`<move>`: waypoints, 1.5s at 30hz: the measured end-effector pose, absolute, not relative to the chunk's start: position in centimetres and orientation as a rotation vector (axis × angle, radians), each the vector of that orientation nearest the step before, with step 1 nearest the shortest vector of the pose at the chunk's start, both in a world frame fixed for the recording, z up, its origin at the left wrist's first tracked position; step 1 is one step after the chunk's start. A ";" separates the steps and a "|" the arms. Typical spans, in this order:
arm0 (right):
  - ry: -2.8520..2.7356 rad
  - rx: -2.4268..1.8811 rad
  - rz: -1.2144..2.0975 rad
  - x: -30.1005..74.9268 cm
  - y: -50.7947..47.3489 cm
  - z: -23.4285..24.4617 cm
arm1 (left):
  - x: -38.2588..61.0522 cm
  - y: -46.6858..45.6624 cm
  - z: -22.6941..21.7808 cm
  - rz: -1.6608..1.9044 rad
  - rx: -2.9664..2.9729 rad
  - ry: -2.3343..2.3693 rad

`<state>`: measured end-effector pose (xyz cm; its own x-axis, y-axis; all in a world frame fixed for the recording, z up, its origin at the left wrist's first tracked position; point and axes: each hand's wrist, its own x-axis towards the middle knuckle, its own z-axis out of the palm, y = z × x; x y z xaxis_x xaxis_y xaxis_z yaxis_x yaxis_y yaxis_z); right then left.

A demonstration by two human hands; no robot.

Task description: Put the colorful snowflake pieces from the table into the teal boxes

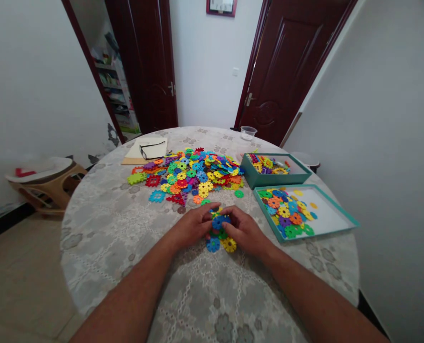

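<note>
We're reaching both forearms straight out over the bench [108, 228], wrists angling inward so the two hands are meeting in the middle. Our left hand [193, 224] is curling in from the left, thumb lying along the top, and our right hand [246, 232] is mirroring it, fingers bent. Both are pinching the same clump of discs [219, 223], so they're closed on it from either side and nearly touching each other. The clump is sitting low at the near-middle of the bench, just in front of the big pile [193, 174]. Whether it's resting on the cloth or lifted a hair, we can't tell.

The discs are looking like hard glossy plastic, flat and round with notched, flower-like edges. A blue disc [212, 245] and a yellow disc [229, 245] are poking out under the clump, side by side. To the right, a teal box [276, 180] is holding more, and beside it a shallow teal lid [329, 214] with a white inside is carrying a scatter too. A pale lace-patterned cloth is covering the round bench. Glasses [151, 149] are lying on a tan pad [133, 155] at the far left.
</note>
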<state>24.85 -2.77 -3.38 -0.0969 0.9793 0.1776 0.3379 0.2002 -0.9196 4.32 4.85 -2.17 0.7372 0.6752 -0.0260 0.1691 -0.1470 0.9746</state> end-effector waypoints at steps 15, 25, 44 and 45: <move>-1.488 -1.958 -0.397 35.9 -1.7 -0.1 | 3.8 5.4 -1.4 0.824 2.252 1.013; -1.813 -1.717 -0.255 31.7 -1.3 -1.4 | 6.5 4.0 -1.3 0.627 2.638 0.969; -1.851 -1.316 0.175 29.1 -1.1 -3.8 | 11.9 5.1 -0.5 0.769 1.582 1.161; -1.844 -1.251 0.215 28.9 -1.1 -3.7 | 11.7 5.1 -0.5 0.804 1.428 1.089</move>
